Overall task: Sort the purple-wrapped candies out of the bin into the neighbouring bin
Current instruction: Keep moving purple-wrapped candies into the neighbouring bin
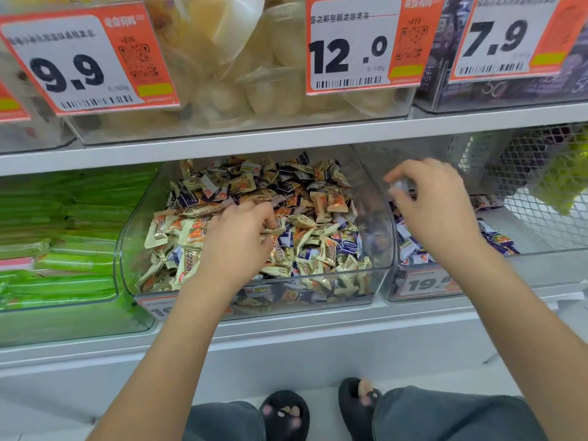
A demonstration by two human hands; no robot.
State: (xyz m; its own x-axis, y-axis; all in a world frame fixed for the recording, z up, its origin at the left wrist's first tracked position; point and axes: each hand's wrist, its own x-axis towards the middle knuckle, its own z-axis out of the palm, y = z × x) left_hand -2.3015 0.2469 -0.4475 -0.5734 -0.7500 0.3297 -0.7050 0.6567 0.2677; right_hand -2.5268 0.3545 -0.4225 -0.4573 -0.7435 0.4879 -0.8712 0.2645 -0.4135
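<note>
- Hovering over the neighbouring clear plastic bin (541,268), the right hand (436,205) pinches a small purple-wrapped candy (397,186) in curled fingertips.
- The left hand (237,243) digs into the gold-and-purple pile in the clear middle bin (127,249), fingers curled, grasp unclear.

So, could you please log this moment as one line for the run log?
left hand: digging in clear plastic bin of mixed gold and purple candies | right hand: pinching small wrapped candy over neighbouring clear bin

Bare forearms, grey trousers (451,415), and black slippers (284,415) with pink paw-print marks.
</note>
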